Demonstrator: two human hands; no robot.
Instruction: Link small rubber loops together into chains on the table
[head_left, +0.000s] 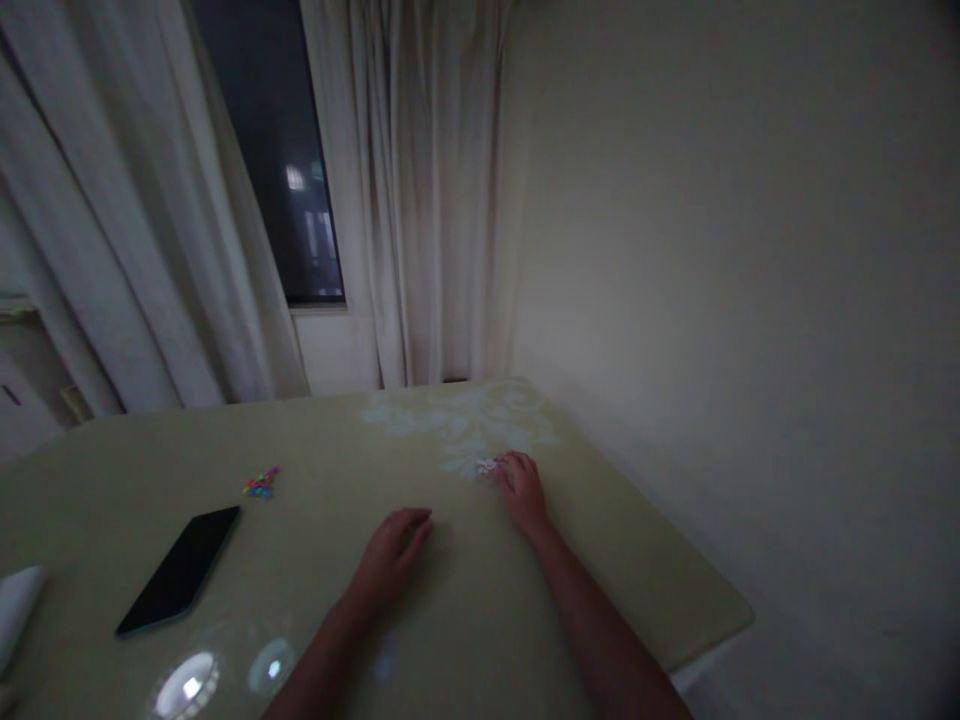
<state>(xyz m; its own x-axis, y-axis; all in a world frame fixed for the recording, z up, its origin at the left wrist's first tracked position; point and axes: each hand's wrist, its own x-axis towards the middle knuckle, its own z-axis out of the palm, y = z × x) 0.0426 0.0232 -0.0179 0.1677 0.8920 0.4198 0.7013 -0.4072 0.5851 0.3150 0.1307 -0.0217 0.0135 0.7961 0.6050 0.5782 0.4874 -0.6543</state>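
Note:
My right hand [523,492] reaches to a small pile of whitish pieces [487,466] on the table. Its thumb and fingertips are at the pile's right edge, with a gap between thumb and fingers. The pieces are too small and blurred to name. Nearer to me and to the left, my left hand [392,548] is low over the tabletop, fingers curved and thumb slightly apart from them. Nothing shows in it. Farther left lies a little heap of bright multicoloured pieces [260,485], away from both hands.
A dark tablet [182,568] lies on the pale table [315,450] at the left. A white object [16,605] is cut off by the left edge. Lamp reflections shine on the tabletop at the front. Curtains [420,200] and a wall [712,280] stand behind and right.

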